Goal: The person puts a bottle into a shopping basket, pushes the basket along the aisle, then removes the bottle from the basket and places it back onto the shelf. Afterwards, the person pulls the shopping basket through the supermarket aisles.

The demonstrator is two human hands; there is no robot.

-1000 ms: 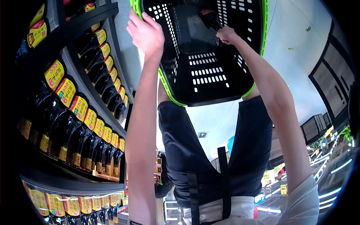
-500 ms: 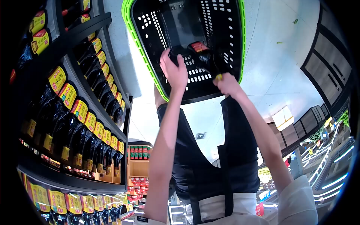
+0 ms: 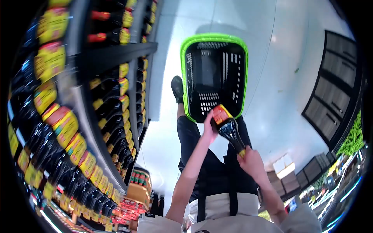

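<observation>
Head view: a dark bottle (image 3: 230,131) lies tilted at the lower centre of the frame, with its red-and-yellow labelled end toward the upper left and its neck toward the lower right. The right hand (image 3: 251,163) holds the bottle by the neck end, fingers closed around it. The left hand (image 3: 210,126) touches the labelled end along its left side; the bottle partly hides the fingers, so how far they close cannot be told.

A black basket with a green rim (image 3: 245,83) occupies the upper centre. The labelled end overlaps the lower edge of the basket in the frame; contact between them cannot be confirmed. A dark shoe (image 3: 177,87) is located just left of the basket, on the pale floor (image 3: 279,112).

Shelving (image 3: 116,52) with rows of dark, yellow-labelled bottles (image 3: 77,149) fills the left side. Cabinets (image 3: 330,99) with dark frames stand at the right side.
</observation>
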